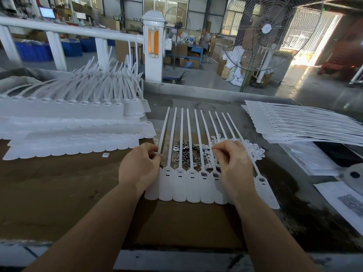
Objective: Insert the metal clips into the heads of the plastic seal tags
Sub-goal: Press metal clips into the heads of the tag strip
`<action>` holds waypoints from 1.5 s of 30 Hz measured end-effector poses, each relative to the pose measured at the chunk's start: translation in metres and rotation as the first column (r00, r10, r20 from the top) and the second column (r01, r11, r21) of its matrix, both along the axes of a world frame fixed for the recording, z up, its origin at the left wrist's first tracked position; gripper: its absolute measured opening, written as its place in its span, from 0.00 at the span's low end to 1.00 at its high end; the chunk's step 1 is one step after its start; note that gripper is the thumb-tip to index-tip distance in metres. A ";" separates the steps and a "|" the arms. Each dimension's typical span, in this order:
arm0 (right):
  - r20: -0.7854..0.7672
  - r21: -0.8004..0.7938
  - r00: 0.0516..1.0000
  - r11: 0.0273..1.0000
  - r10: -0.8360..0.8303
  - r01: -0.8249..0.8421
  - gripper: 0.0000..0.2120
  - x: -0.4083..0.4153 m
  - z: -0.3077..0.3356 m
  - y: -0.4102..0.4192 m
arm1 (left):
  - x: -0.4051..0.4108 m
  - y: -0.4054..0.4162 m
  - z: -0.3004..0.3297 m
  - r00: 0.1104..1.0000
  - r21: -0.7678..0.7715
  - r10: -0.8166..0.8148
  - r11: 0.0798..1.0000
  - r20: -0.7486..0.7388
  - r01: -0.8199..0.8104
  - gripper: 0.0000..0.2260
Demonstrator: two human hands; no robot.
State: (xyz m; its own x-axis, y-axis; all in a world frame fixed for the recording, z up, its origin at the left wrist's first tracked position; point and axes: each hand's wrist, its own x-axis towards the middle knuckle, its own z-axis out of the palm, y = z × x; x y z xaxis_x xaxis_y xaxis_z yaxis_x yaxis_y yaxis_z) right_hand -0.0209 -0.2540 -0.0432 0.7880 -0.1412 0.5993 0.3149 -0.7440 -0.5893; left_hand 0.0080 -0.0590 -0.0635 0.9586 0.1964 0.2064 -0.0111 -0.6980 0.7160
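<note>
Hands curled over a strip of seal tags, clips heaped just beyond

Left hand (140, 165), fingers curled, appears to pinch the leftmost strap of the joined strip of plastic seal tags (184, 185); right hand (233, 163) is curled over the strip's right side, and whether it pinches a clip I cannot tell. Metal clips (188, 154) lie heaped under the straps, with white plastic caps (253, 152) just right of them. Risks, as I judge them: a clip seated crooked in a head slot, or the straps dragging clips off the heap. Room is tight sideways: stacked tag strips (74, 126) near on the left, another stack (306, 126) right; the near table (59, 193) lies open.
</note>
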 end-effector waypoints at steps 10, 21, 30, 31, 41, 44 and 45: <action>-0.271 0.237 0.941 0.961 0.203 -0.139 0.10 0.000 0.011 -0.005 | 0.000 0.001 0.001 1.000 -0.007 -0.012 1.000 -0.003 0.012 0.13; -0.192 0.275 0.956 0.947 0.223 -0.166 0.12 -0.010 -0.001 -0.008 | 0.000 0.000 0.000 1.000 -0.007 0.003 1.000 -0.013 -0.003 0.13; -0.205 0.198 0.958 0.967 0.202 -0.161 0.08 -0.011 -0.003 -0.006 | 0.000 -0.001 0.002 1.000 0.010 -0.003 1.000 -0.005 0.003 0.12; -0.204 0.191 0.958 0.968 0.201 -0.162 0.08 -0.012 -0.003 -0.006 | 0.000 -0.001 0.002 1.000 0.012 -0.004 1.000 -0.004 0.004 0.12; -0.234 0.175 0.950 0.970 0.206 -0.167 0.07 -0.015 -0.002 -0.005 | -0.001 -0.001 0.003 1.000 0.006 -0.004 1.000 -0.007 0.004 0.12; -0.261 0.146 0.942 0.973 0.211 -0.178 0.06 -0.015 -0.002 -0.004 | -0.001 -0.001 0.003 1.000 0.010 -0.010 1.000 -0.007 0.010 0.13; -0.269 0.140 0.940 0.974 0.209 -0.177 0.06 -0.015 -0.002 -0.005 | -0.002 -0.001 0.003 1.000 0.011 -0.011 1.000 -0.008 0.011 0.13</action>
State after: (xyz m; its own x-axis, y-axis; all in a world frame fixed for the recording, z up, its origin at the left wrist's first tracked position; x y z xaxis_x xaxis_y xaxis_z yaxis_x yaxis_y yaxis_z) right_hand -0.0361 -0.2587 -0.0456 0.9403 -0.0229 0.3395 0.2560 -0.6096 -0.7502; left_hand 0.0064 -0.0602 -0.0606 0.9623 0.1833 0.2009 -0.0136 -0.7055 0.7086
